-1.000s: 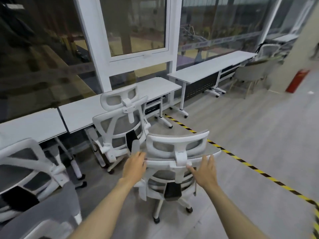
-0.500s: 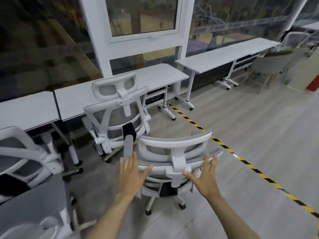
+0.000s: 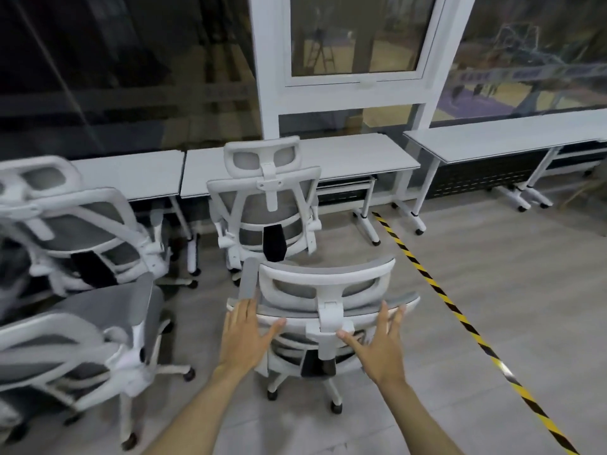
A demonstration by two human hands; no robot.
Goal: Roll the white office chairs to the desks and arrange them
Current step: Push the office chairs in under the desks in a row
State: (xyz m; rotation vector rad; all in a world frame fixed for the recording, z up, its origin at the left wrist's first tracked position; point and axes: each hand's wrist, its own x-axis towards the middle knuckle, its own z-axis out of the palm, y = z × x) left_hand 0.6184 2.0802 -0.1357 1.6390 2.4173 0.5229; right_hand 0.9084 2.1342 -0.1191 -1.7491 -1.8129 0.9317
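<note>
head view: left hand [image 3: 244,336] and right hand [image 3: 377,344], fingers spread, against white chair [image 3: 328,287]; no legible writing.

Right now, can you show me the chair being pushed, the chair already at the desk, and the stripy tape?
pushed chair [image 3: 326,274]: head view, top of its headrest
chair at desk [image 3: 262,157]: head view, its headrest
yellow-and-black tape [image 3: 423,274]: head view, stripe on floor

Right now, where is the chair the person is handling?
In the head view, the near chair sits centre frame under both hands, directly behind the chair at the desk, left of the striped floor tape.
</note>
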